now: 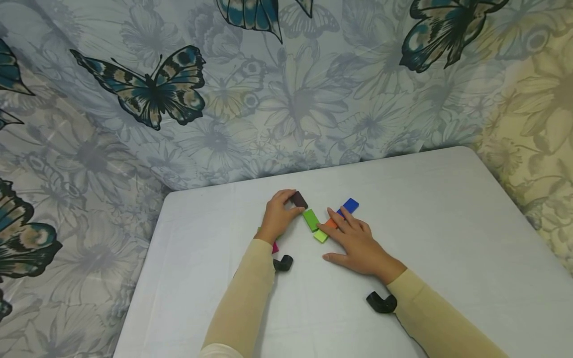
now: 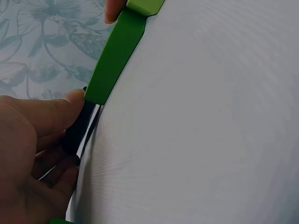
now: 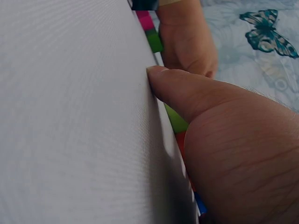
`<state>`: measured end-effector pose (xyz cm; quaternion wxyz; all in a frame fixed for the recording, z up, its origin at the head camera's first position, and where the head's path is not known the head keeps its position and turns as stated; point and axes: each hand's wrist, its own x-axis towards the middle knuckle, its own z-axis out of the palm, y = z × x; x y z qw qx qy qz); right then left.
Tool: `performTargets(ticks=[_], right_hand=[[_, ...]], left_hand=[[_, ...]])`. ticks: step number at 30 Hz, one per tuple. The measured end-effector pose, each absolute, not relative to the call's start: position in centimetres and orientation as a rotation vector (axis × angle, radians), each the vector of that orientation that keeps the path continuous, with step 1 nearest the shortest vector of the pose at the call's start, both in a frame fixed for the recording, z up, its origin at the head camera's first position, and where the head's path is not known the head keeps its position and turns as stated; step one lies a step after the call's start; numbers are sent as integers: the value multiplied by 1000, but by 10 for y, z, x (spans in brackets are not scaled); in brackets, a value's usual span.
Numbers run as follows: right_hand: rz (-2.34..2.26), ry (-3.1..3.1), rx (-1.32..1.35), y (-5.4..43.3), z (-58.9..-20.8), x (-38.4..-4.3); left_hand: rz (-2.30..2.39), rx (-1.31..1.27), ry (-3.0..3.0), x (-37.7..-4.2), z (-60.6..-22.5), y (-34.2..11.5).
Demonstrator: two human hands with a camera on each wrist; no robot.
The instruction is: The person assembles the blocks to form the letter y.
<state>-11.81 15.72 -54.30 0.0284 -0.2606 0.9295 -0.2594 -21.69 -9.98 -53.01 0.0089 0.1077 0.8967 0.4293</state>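
My left hand (image 1: 279, 217) pinches a dark brown block (image 1: 299, 200) between thumb and fingers on the white table. The block's near end meets a green block (image 1: 311, 220), whose long side shows in the left wrist view. A light green block (image 1: 320, 236) lies at the green one's lower end. From there an orange block (image 1: 332, 223) and a blue block (image 1: 351, 205) run up to the right, making a V-like line. My right hand (image 1: 360, 248) spreads its fingers over the orange block and the blue block's near end; its thumb touches the tabletop in the right wrist view.
A pink block (image 1: 275, 247) and a green block (image 3: 155, 42) lie beside my left wrist, partly hidden by it. Black curved pieces (image 1: 284, 263) sit at both wrists. The white table (image 1: 447, 223) ends at a butterfly-patterned cloth (image 1: 304, 99) behind it.
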Motion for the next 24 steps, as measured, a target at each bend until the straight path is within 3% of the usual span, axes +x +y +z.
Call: performTargets(ticks=[24], right_hand=[[-788, 2865, -806, 158, -548, -120]], left_hand=[[1304, 320, 2776, -218, -530, -100]])
